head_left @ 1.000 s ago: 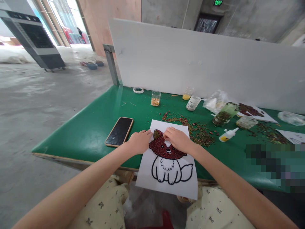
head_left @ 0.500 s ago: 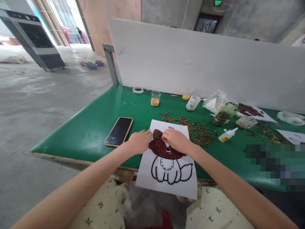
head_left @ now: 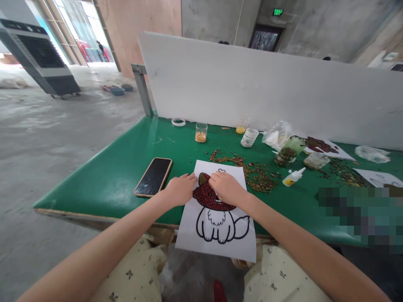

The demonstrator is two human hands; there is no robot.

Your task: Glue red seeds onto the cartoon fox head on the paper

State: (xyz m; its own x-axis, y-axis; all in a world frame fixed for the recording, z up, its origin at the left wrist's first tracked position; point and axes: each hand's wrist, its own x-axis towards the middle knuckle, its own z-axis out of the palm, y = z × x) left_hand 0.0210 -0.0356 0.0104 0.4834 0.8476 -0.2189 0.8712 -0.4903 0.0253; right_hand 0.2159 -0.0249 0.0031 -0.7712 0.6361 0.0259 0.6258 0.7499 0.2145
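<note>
A white sheet [head_left: 189, 235] with a black-outlined fox drawing lies over the front edge of the green table. Dark red grains fill the fox's head [head_left: 204, 196], and one ear is greenish; its body and tail are bare white. At the sheet's left edge, my left hand [head_left: 181, 189] lies with its fingers extended, beside the fox's head. My right hand [head_left: 227, 188] is over the upper right of the head, fingers bent down and pressed together; whatever they may hold is hidden. Loose green and reddish grains [head_left: 260, 178] are scattered behind and right of the sheet.
A phone [head_left: 153, 177] lies left of the sheet. Behind stand a cup of yellow kernels [head_left: 201, 133] and a whitish jar [head_left: 249, 137]. A glue bottle [head_left: 294, 177], a green jar [head_left: 289, 151] and another picture [head_left: 330, 147] are to the right. A white panel [head_left: 252, 84] borders the back.
The camera view has shifted slightly. My right hand has moved a little left over the fox's head, covering more of its middle. My left hand stays at the sheet's left edge.
</note>
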